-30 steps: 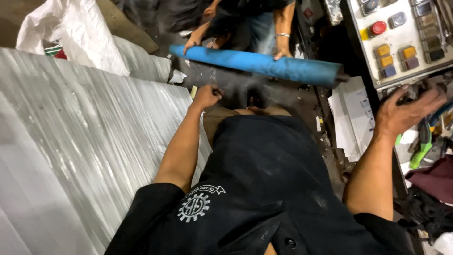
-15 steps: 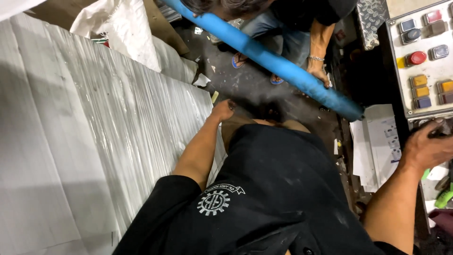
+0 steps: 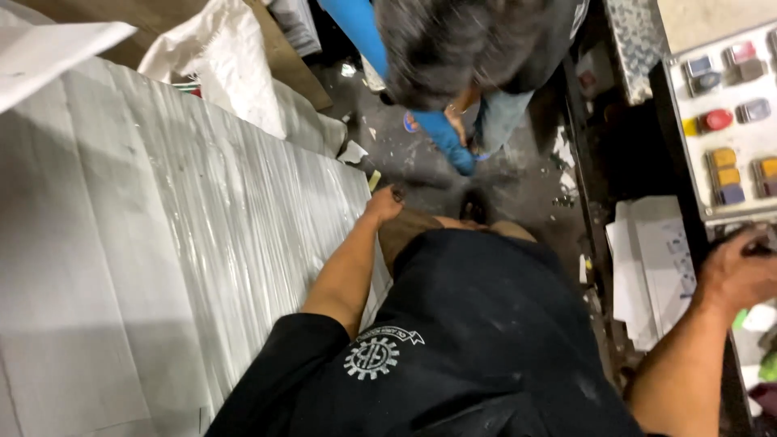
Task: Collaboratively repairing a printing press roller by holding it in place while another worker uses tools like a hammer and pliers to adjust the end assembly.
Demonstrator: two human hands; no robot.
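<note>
A wide table (image 3: 121, 243) of silvery ribbed sheeting fills the left. The left hand (image 3: 384, 204) rests on its edge, grip loose, grasping nothing. The right hand (image 3: 740, 271) touches the ledge under a button panel (image 3: 728, 121); its grip I cannot tell. Grimy floor (image 3: 518, 182) lies between.

A workshop floor is seen from one camera, worn on the head and aimed steeply down the wearer's own dark shirt (image 3: 486, 340). The left hand (image 3: 384, 204) is caught close below, at the edge of a grey sheet stack (image 3: 146, 243) filling the left half; the right hand (image 3: 740, 271) is cut by the right border, under a button panel (image 3: 728, 137). A co-worker (head only, blurred) is framed at top, facing the lens. No second view is supplied.
</note>
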